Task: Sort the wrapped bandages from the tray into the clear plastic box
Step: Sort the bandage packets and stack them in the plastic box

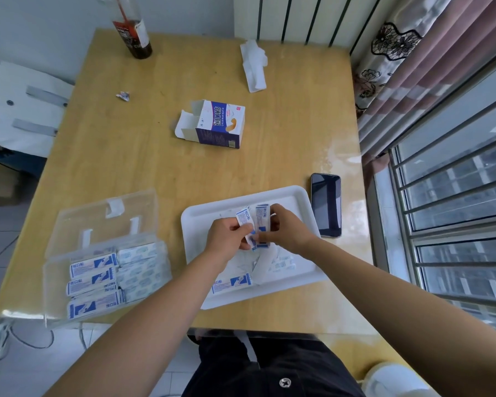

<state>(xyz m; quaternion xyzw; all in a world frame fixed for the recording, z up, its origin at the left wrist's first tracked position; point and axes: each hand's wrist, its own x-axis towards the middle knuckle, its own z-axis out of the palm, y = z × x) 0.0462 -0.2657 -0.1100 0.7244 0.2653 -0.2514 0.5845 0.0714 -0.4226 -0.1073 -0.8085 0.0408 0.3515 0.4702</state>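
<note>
Hands together over the middle of the tray, nearly touching. Left hand (229,234) curled round a small blue-and-white wrapped bandage (243,220), thumb on top. Right hand (288,228) pinching a longer blue-and-white wrapped bandage strip (262,222), long axis running near-to-far, a shade tilted. Both pieces pressed against each other between the two grips; squaring up or separating, cannot tell which.

Underneath, the white plastic tray (298,193), close to the front edge of the wooden desk (269,138), right of centre. Not emptied yet: one loose blue-and-white wrapped bandage (231,283) lying across the tray's near left part, pale white wrapped bandages (281,263) scattered toward its right side.

Now the key bearing: clear plastic box (50,293), lid standing open, at the desk's front left corner, well to the left of the hands. Left hand the nearer one, so probably the left arm's job. Inside, blue-and-white packs (93,277) stacked in the left half with long axes left-to-right, pale packs (142,267) in the right half. Held strip pointing away, so likely a quarter turn needed before dropping in on the blue side.

Further out: black smartphone (326,204) just beside the tray's right rim, opened cardboard bandage carton (215,124) at mid-desk.
</note>
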